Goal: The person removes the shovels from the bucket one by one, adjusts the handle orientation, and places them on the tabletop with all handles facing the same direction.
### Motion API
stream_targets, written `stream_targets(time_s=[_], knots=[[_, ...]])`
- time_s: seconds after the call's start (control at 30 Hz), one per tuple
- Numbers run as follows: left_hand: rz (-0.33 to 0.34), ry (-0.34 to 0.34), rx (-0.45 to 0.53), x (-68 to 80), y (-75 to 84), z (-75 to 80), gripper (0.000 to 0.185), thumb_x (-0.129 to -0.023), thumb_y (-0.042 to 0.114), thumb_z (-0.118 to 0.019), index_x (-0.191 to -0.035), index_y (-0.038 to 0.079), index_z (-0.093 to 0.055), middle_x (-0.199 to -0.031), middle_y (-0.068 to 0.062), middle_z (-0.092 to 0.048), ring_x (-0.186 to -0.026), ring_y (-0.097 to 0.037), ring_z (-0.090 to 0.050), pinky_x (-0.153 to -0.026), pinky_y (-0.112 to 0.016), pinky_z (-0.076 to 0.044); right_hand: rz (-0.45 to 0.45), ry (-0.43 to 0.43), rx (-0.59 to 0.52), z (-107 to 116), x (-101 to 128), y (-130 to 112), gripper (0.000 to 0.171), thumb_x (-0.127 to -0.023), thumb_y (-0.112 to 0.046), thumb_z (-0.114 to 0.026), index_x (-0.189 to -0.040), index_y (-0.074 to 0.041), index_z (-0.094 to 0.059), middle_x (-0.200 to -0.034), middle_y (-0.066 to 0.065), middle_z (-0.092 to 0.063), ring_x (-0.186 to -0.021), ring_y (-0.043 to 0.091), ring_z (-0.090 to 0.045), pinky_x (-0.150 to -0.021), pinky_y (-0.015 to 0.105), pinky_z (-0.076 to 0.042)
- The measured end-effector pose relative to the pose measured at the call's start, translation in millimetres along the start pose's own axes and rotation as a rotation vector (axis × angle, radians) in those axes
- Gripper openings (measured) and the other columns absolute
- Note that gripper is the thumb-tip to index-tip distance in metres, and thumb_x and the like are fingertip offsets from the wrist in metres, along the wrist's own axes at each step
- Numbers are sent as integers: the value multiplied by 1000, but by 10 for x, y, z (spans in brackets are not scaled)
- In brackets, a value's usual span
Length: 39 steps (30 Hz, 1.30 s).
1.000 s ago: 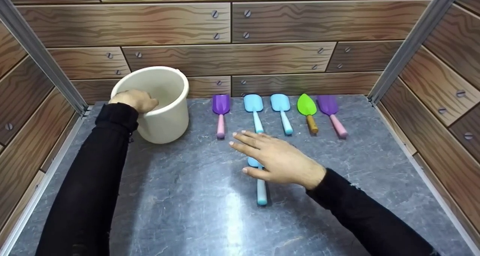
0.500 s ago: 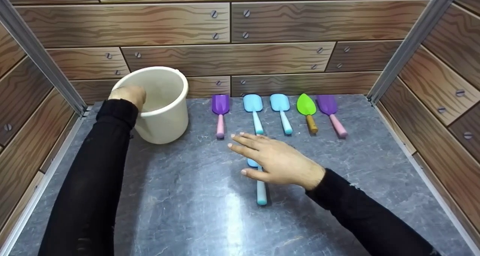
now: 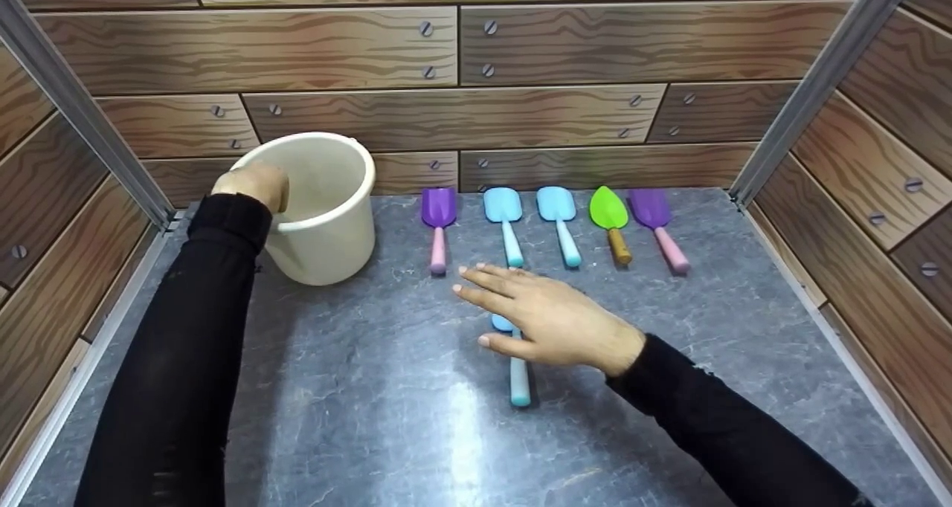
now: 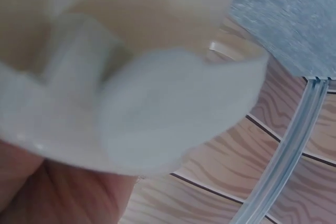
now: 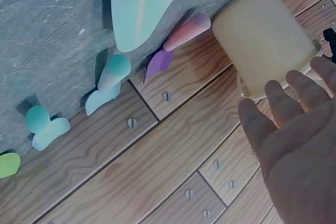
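My left hand (image 3: 256, 185) reaches over the rim of a cream bucket (image 3: 327, 250), with its fingers hidden inside in the head view. In the left wrist view, part of this hand (image 4: 84, 198) shows behind a blurred whitish edge, and I cannot tell what the fingers hold. My right hand (image 3: 561, 321) is held with straight, spread fingers, palm down, above a light blue garden trowel (image 3: 520, 380). It covers part of that trowel in the head view. The right wrist view shows the palm and the light blue blade (image 5: 147, 14) apart from each other.
Along the back lie a purple scoop with a pink handle (image 3: 439, 208), two light blue trowels (image 3: 503, 204), a green trowel with a brown handle (image 3: 608, 208) and another purple scoop (image 3: 650, 208). Wood-patterned walls (image 3: 357, 46) enclose the grey surface (image 3: 372, 418).
My left hand has turned and sunk deeper over the bucket's rim since one second ago, hiding its fingers. The right hand, the bucket and the trowels have stayed in place.
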<state>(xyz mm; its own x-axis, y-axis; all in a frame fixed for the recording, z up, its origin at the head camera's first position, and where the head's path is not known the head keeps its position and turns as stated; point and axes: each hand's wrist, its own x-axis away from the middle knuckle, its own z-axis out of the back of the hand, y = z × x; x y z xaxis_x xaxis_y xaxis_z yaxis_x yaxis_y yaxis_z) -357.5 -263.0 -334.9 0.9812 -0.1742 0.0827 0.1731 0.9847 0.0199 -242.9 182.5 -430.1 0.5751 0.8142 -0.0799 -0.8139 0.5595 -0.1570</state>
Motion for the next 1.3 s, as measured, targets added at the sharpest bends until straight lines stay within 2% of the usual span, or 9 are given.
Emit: stream_targets(time_s=[0.07,0.13,0.2,0.27,0.37,0.8,1.0,1.13,1.3], knots=[[2,-5,4,19,14,15,10,-80,-10,-68,-81,-6,-76,-100,-31,-75,-86,-40,-67,-86,-70,-70,-3,-1,-5,1,1,3,74,-123,-59,-54,-186,-25,-35,-195,3,-33,-182,31,-35,-148,58,-36],[-1,-14,4,38,26,32,16,-83,-10,-73,-95,-8,-82,-113,-35,-79,-97,-48,-76,-94,-74,-70,-5,0,-9,0,3,9,74,-123,-59,-54,-186,-26,-35,-196,3,-33,-182,31,-35,-148,58,-36],[-5,-29,0,52,37,52,24,-85,-10,-77,-108,-7,-84,-123,-35,-81,-110,-53,-80,-100,-75,-69,-5,7,-13,-2,6,16,74,-123,-59,-54,-186,-26,-36,-195,3,-34,-181,31,-36,-147,58,-37],[-6,-42,4,62,49,69,27,-87,-10,-79,-114,-7,-84,-128,-35,-81,-116,-55,-80,-103,-75,-68,-4,13,-12,-3,9,23,74,-123,-59,-54,-186,-25,-36,-195,3,-34,-181,31,-37,-147,58,-37],[-12,-47,10,77,70,94,28,-90,-7,-80,-118,-6,-84,-132,-34,-81,-118,-55,-79,-105,-76,-67,-6,17,-7,-2,13,30,74,-123,-59,-54,-186,-25,-37,-195,2,-34,-181,31,-38,-147,57,-37],[-66,40,140,20,125,116,31,-93,-5,-83,-124,-11,-83,-134,-35,-81,-127,-56,-76,-114,-72,-63,-24,10,-3,25,32,40,75,-123,-63,-50,-186,-26,-35,-196,1,-33,-181,28,-36,-147,57,-37],[-126,128,148,-8,182,103,27,-96,-4,-81,-123,-9,-84,-131,-33,-83,-128,-55,-77,-118,-68,-61,-15,37,11,39,32,66,76,-122,-62,-52,-185,-22,-37,-195,3,-35,-181,30,-38,-147,57,-38],[-154,191,137,7,238,96,24,-99,-1,-81,-123,-7,-86,-129,-30,-85,-123,-53,-81,-112,-67,-64,-6,45,21,44,33,79,76,-123,-60,-53,-186,-21,-36,-195,4,-35,-181,31,-37,-147,57,-38],[-135,233,175,54,283,112,24,-105,0,-78,-128,-6,-84,-132,-32,-83,-115,-55,-83,-98,-69,-68,-7,50,19,49,32,86,75,-123,-59,-53,-186,-23,-36,-195,3,-35,-181,31,-37,-148,57,-37]])
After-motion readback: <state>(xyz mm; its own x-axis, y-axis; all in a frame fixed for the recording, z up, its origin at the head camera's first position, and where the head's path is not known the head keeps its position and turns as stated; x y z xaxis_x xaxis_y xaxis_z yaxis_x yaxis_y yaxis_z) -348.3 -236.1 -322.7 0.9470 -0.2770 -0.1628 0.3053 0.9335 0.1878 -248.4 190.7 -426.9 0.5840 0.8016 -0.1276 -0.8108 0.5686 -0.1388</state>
